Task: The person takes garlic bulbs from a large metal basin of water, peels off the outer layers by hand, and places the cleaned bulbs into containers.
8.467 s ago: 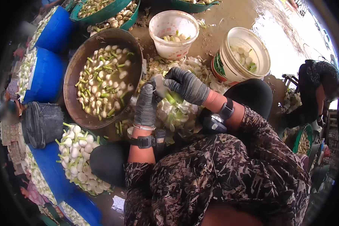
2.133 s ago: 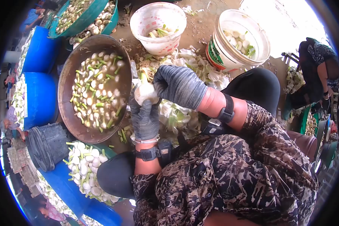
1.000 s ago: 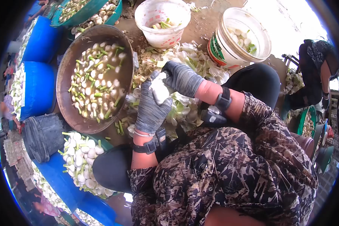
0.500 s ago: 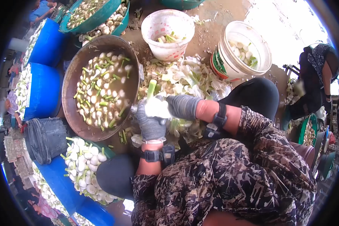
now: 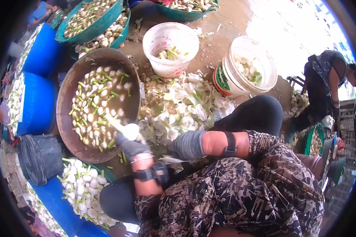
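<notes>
My left hand [image 5: 131, 147], in a grey glove, holds a peeled white bulb [image 5: 130, 131] whose pale stem points up and left over the near right rim of a brown basin [image 5: 97, 156]. White bulbs with cut green stems float in the basin's murky water. My right hand [image 5: 186, 145], also gloved, is closed low over the edge of a heap of peeled leaves [image 5: 178, 106]; its fingertips are hard to see, and anything inside them is hidden.
Beyond the leaves stand a white bucket [image 5: 171, 70] and a second white bucket [image 5: 229, 75], both holding pieces. Blue tubs [image 5: 37, 104] and a black bucket [image 5: 39, 158] are at the left, with piled bulbs [image 5: 85, 189] nearer. A person [image 5: 324, 79] bends at the right.
My hands have moved apart. The left has carried the bulb left to the basin's edge, and the right has let go of it and dropped lower. The camera view has shifted slightly.
</notes>
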`<state>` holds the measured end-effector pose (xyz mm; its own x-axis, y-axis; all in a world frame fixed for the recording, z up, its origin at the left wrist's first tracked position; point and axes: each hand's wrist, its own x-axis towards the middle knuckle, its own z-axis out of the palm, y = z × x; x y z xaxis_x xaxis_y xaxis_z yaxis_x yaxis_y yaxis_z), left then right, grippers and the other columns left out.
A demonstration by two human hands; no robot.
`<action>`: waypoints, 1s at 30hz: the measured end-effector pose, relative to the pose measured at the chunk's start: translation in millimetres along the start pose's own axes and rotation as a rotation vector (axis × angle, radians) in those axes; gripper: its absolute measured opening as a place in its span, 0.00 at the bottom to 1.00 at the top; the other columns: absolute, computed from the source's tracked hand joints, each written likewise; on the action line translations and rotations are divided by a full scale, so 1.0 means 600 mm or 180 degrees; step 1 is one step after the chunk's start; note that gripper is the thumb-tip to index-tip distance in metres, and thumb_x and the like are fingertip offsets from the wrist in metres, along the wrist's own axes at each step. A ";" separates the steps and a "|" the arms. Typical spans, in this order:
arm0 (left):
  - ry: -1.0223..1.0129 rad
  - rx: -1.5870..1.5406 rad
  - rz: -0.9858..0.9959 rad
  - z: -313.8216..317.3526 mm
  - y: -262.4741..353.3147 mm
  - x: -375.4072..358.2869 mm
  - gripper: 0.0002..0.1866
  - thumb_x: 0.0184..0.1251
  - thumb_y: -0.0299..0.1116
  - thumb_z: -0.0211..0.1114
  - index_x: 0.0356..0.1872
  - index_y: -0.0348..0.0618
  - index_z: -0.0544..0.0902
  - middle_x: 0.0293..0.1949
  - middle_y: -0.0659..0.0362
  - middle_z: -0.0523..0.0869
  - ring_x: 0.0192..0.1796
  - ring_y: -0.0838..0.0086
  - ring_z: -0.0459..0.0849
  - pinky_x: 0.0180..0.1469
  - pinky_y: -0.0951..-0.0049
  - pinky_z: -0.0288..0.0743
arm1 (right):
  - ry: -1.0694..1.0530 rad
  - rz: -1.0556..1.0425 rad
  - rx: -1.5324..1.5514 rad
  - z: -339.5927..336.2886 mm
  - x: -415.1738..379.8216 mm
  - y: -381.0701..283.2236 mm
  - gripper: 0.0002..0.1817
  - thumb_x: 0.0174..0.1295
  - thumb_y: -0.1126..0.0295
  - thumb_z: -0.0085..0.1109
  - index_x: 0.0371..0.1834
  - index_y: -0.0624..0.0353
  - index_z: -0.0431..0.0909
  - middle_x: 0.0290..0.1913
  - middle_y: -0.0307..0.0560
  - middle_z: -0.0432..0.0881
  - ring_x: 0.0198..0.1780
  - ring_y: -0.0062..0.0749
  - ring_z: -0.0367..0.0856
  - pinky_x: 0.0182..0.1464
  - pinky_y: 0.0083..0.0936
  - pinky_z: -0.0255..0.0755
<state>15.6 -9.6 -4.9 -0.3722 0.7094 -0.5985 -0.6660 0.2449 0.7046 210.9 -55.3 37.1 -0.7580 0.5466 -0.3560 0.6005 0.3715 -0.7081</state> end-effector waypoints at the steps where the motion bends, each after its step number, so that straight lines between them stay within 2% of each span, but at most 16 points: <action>1: -0.0262 -0.0037 0.0224 -0.023 0.010 0.032 0.21 0.72 0.53 0.49 0.35 0.48 0.80 0.21 0.67 0.79 0.15 0.81 0.67 0.15 0.79 0.57 | 0.0057 0.0521 0.0156 -0.017 -0.007 -0.021 0.14 0.59 0.63 0.57 0.43 0.59 0.81 0.37 0.58 0.85 0.42 0.52 0.84 0.47 0.42 0.76; 3: -0.0207 0.0368 0.0729 0.010 0.030 0.015 0.22 0.72 0.54 0.48 0.36 0.48 0.80 0.21 0.67 0.78 0.16 0.82 0.68 0.16 0.80 0.57 | 0.0051 0.1003 0.0098 -0.046 -0.004 0.005 0.23 0.57 0.54 0.62 0.49 0.58 0.78 0.42 0.58 0.84 0.47 0.51 0.83 0.51 0.43 0.74; 4: -0.0098 0.0436 0.0749 0.039 0.023 -0.008 0.22 0.72 0.55 0.49 0.39 0.47 0.79 0.23 0.67 0.79 0.17 0.82 0.69 0.17 0.80 0.57 | 0.0775 0.0793 -0.0170 -0.044 -0.003 0.024 0.28 0.55 0.53 0.66 0.54 0.58 0.75 0.45 0.58 0.83 0.50 0.52 0.81 0.52 0.43 0.73; 5: -0.1038 0.0440 0.0650 0.032 0.004 -0.008 0.22 0.72 0.55 0.50 0.43 0.47 0.79 0.26 0.67 0.79 0.19 0.83 0.70 0.17 0.81 0.58 | 0.1484 0.0559 -0.0464 -0.041 0.000 0.039 0.33 0.53 0.52 0.69 0.59 0.57 0.72 0.48 0.57 0.81 0.53 0.53 0.79 0.53 0.43 0.72; 7: -0.1005 0.1245 0.0852 0.087 -0.015 -0.099 0.22 0.72 0.55 0.49 0.45 0.45 0.79 0.30 0.65 0.80 0.20 0.84 0.71 0.17 0.82 0.61 | 0.2669 0.0038 0.0273 -0.059 0.008 0.034 0.36 0.54 0.53 0.69 0.62 0.58 0.69 0.53 0.58 0.79 0.56 0.50 0.77 0.56 0.38 0.71; 9: -0.1593 0.1364 0.0930 0.076 -0.054 -0.102 0.22 0.74 0.53 0.50 0.51 0.44 0.76 0.36 0.62 0.79 0.31 0.82 0.75 0.34 0.81 0.69 | 0.2182 -0.0233 0.3001 -0.066 0.022 0.020 0.25 0.64 0.56 0.63 0.58 0.59 0.73 0.49 0.43 0.81 0.51 0.27 0.76 0.55 0.27 0.71; 10: -0.1888 0.1408 0.0968 0.070 -0.072 -0.105 0.23 0.75 0.52 0.50 0.53 0.43 0.75 0.40 0.60 0.79 0.37 0.81 0.77 0.42 0.80 0.73 | 0.2023 -0.0254 0.3431 -0.072 0.026 0.018 0.20 0.66 0.57 0.60 0.53 0.59 0.76 0.46 0.37 0.82 0.48 0.21 0.75 0.53 0.26 0.72; 11: -0.1802 0.1915 0.1574 0.062 -0.079 -0.094 0.21 0.76 0.50 0.50 0.55 0.43 0.74 0.41 0.61 0.77 0.33 0.81 0.76 0.38 0.79 0.74 | 0.2168 -0.0060 0.2953 -0.094 0.020 0.012 0.16 0.68 0.60 0.59 0.50 0.59 0.78 0.43 0.36 0.82 0.45 0.19 0.75 0.50 0.23 0.73; 14: -0.1930 0.1289 0.0405 0.074 -0.053 -0.123 0.22 0.78 0.46 0.48 0.60 0.40 0.70 0.39 0.59 0.79 0.29 0.82 0.77 0.33 0.79 0.74 | 0.3591 -0.0131 0.1971 -0.158 0.046 0.075 0.15 0.65 0.57 0.62 0.44 0.58 0.81 0.33 0.41 0.83 0.36 0.23 0.77 0.44 0.26 0.73; 17: -0.1889 0.1100 0.0602 0.054 -0.061 -0.111 0.21 0.76 0.40 0.52 0.62 0.37 0.69 0.51 0.56 0.80 0.31 0.79 0.80 0.35 0.75 0.80 | 0.4605 0.0358 -0.0696 -0.287 0.084 0.166 0.24 0.58 0.56 0.67 0.53 0.59 0.77 0.44 0.54 0.84 0.45 0.46 0.82 0.52 0.36 0.75; 19: -0.1659 0.1113 0.0241 0.044 -0.048 -0.106 0.20 0.76 0.38 0.50 0.62 0.37 0.69 0.52 0.56 0.80 0.33 0.78 0.81 0.36 0.75 0.80 | 0.4947 0.0610 -0.1555 -0.311 0.126 0.162 0.26 0.56 0.59 0.68 0.55 0.59 0.75 0.48 0.58 0.82 0.50 0.53 0.80 0.55 0.39 0.73; 22: -0.1473 0.0981 0.0444 0.010 -0.042 -0.075 0.17 0.76 0.35 0.50 0.59 0.38 0.73 0.51 0.57 0.80 0.33 0.77 0.81 0.38 0.74 0.80 | 0.3176 0.0001 -0.0641 -0.285 0.230 0.134 0.21 0.59 0.59 0.63 0.51 0.60 0.78 0.47 0.58 0.83 0.50 0.51 0.81 0.56 0.37 0.73; 23: -0.1454 0.1816 0.1611 -0.002 -0.042 -0.058 0.16 0.76 0.34 0.50 0.58 0.38 0.74 0.51 0.58 0.81 0.33 0.77 0.81 0.39 0.73 0.79 | 0.2206 0.0771 -0.0589 -0.275 0.251 0.083 0.21 0.61 0.55 0.59 0.49 0.59 0.80 0.47 0.57 0.83 0.50 0.51 0.81 0.55 0.37 0.73; 25: -0.1359 0.2646 0.2776 -0.016 -0.029 -0.041 0.15 0.76 0.33 0.50 0.57 0.39 0.75 0.50 0.58 0.81 0.33 0.77 0.81 0.39 0.73 0.79 | 0.1473 0.1208 -0.0984 -0.233 0.360 0.114 0.30 0.63 0.45 0.55 0.53 0.61 0.78 0.45 0.60 0.84 0.50 0.55 0.81 0.54 0.41 0.74; 27: -0.1117 0.0668 0.0227 -0.014 -0.015 -0.050 0.14 0.75 0.31 0.50 0.56 0.39 0.76 0.48 0.60 0.82 0.33 0.78 0.80 0.40 0.74 0.78 | 0.0674 0.1674 -0.0783 -0.228 0.426 0.111 0.32 0.59 0.43 0.58 0.54 0.62 0.78 0.46 0.63 0.83 0.54 0.54 0.80 0.56 0.41 0.73; 30: -0.1087 0.0539 0.0279 -0.017 0.016 -0.058 0.14 0.75 0.32 0.51 0.56 0.40 0.76 0.40 0.61 0.82 0.34 0.80 0.78 0.40 0.76 0.75 | 0.1612 0.1983 -0.1079 -0.165 0.537 0.202 0.24 0.59 0.51 0.60 0.49 0.60 0.81 0.45 0.59 0.85 0.52 0.51 0.83 0.55 0.41 0.75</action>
<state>15.6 -38.8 18.5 -0.1673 0.9046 -0.3920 -0.5145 0.2590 0.8174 64.7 240.4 -103.1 -0.1101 0.9627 -0.2470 0.9726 0.0531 -0.2264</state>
